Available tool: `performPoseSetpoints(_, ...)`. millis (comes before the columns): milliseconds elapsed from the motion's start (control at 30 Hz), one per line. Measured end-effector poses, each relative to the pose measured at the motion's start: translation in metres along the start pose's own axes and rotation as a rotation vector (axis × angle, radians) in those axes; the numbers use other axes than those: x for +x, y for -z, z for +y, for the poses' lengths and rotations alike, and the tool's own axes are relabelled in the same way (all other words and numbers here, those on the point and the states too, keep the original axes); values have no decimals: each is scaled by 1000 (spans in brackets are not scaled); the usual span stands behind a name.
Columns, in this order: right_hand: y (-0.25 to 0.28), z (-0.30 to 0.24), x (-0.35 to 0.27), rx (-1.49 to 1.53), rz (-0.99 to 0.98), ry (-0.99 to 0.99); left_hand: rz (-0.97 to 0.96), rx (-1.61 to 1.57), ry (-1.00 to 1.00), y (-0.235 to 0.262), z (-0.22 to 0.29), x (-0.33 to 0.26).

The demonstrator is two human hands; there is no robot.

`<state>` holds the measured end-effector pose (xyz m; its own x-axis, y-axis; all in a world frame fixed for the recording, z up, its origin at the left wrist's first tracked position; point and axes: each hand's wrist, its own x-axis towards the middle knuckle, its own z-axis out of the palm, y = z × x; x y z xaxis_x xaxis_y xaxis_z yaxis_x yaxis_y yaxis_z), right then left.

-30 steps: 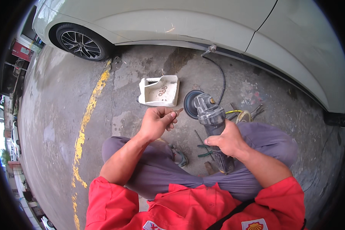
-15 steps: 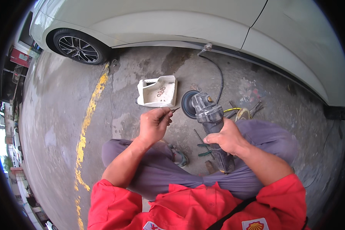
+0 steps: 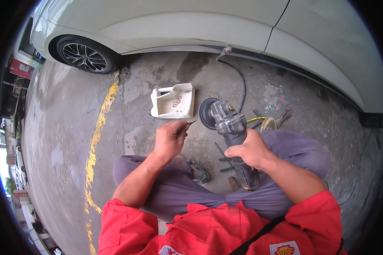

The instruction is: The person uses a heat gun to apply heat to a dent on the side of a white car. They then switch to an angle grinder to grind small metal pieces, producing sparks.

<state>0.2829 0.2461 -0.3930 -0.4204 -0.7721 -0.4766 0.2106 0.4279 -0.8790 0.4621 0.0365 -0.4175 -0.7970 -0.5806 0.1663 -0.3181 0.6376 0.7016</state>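
My right hand is wrapped round the dark body of an angle grinder, which stands upright-slanted between my knees. Its round dark disc faces left, toward my other hand. Pinched in the fingers of my left hand is a small dark pointed metal piece, its tip just short of the disc with a gap between. What kind of piece it is I cannot tell; most of it is hidden by the fingers. Beyond my left hand a cut-open white plastic jug lies on the ground with several small reddish-brown rings inside.
A pale car with a black-tyred wheel stands across the far side. A dark hose runs from its sill. Green-handled pliers lie under the grinder; a yellow-striped tool and other tools lie right. A worn yellow line crosses the concrete.
The whole view has shifted slightly. Both hands, the grinder and the small pointed piece keep nearly the same places relative to each other.
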Motion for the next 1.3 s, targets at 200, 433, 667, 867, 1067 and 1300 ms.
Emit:
performPoseSetpoints(200,3,-3,2,-17,-88,-19,-42,-46,-4,1,5,3)
performPoseSetpoints(433,2,-7,-3,48,28,-43,-186,-625,490,3,-1,-1)
performPoseSetpoints(667,2,-7,-7,-71,11,75,-195,-991,727,1,0,4)
performPoseSetpoints(867,-2,-1,-5,-135,5,147,-245,-1157,832,4,-3,5)
performPoseSetpoints(1067,-1,-3,-5,-106,-10,68,-337,-1188,870,9,-3,4)
performPoseSetpoints(1300,0,-8,-7,-74,-50,60,-333,-1171,866,9,-2,5)
